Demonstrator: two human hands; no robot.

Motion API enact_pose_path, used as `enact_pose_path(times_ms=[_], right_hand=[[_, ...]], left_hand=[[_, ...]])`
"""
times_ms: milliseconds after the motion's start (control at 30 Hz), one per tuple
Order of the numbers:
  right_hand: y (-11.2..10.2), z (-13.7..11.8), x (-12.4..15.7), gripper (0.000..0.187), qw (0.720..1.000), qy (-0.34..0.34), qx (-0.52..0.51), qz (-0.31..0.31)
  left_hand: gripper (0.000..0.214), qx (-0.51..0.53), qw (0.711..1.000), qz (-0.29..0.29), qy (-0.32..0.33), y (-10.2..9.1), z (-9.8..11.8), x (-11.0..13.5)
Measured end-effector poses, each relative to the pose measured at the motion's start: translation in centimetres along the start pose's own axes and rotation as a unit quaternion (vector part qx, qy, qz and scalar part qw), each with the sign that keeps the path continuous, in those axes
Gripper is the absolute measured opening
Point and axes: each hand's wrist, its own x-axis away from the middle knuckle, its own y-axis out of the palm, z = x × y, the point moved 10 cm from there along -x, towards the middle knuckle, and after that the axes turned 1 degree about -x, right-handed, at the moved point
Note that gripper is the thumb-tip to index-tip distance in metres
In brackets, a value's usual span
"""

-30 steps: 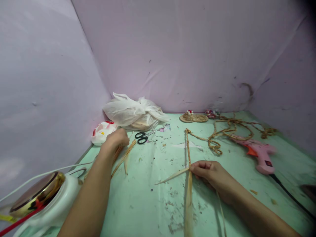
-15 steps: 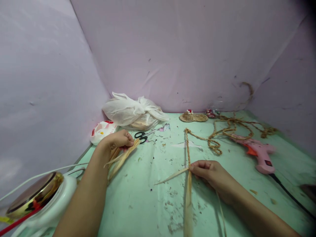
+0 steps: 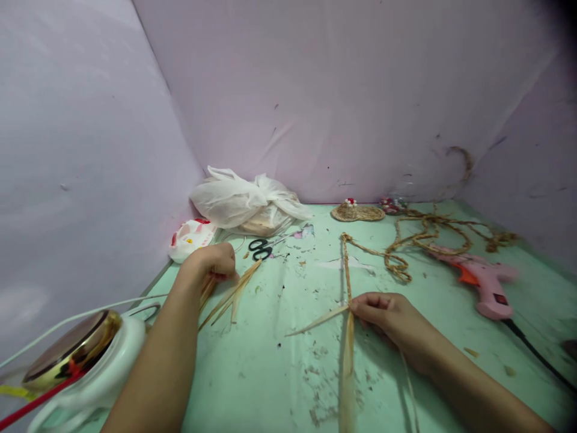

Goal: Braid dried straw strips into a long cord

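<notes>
My right hand (image 3: pixel 383 313) pinches the lower end of a thin straw braid (image 3: pixel 347 270) between thumb and fingertips. Loose pale strands hang from that point: one sticks out left, a wider one runs toward me, and a thin one trails under the wrist. On the left, my left hand (image 3: pixel 216 263) is curled closed over a small pile of dried straw strips (image 3: pixel 232 294). Its fingertips are turned away, so what they grip is hidden. Black-handled scissors (image 3: pixel 260 249) lie just beyond the strips.
A tied white plastic bag (image 3: pixel 252 201) and a smaller white packet (image 3: pixel 193 239) sit at the back left. A woven sole shape (image 3: pixel 358 212), coiled braided cord (image 3: pixel 424 231) and a pink glue gun (image 3: pixel 489 279) lie to the right. A white-handled object (image 3: pixel 106 355) stands at left.
My left hand has drawn back slightly toward the left, and the straw strips it held up now lie spread on the table. My right hand keeps its pinch; the view has shifted slightly.
</notes>
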Motion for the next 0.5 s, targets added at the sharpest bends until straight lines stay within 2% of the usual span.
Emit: enact_pose_path(times_ms=[133, 233, 300, 367, 500], right_hand=[[-0.1, 0.1, 0.0, 0.020, 1.000, -0.003, 0.002, 0.000], [-0.1, 0.1, -0.2, 0.021, 1.000, -0.007, 0.006, -0.004], [-0.1, 0.1, -0.2, 0.021, 1.000, -0.011, 0.010, -0.006], [-0.1, 0.0, -0.2, 0.021, 1.000, -0.013, 0.012, -0.004], [-0.1, -0.1, 0.0, 0.021, 1.000, -0.010, 0.010, 0.000]], left_hand=[[0.005, -0.028, 1.000, -0.004, 0.008, 0.9, 0.7, -0.3], [0.005, 0.034, 0.994, -0.009, 0.106, 0.4, 3.1, 0.8], [0.007, 0.078, 0.985, 0.002, 0.155, -0.7, 4.1, 1.9], [0.008, 0.089, 0.982, 0.034, 0.161, -2.1, 4.1, 2.8], [0.007, 0.088, 0.984, 0.090, 0.125, -3.6, 3.2, 3.1]])
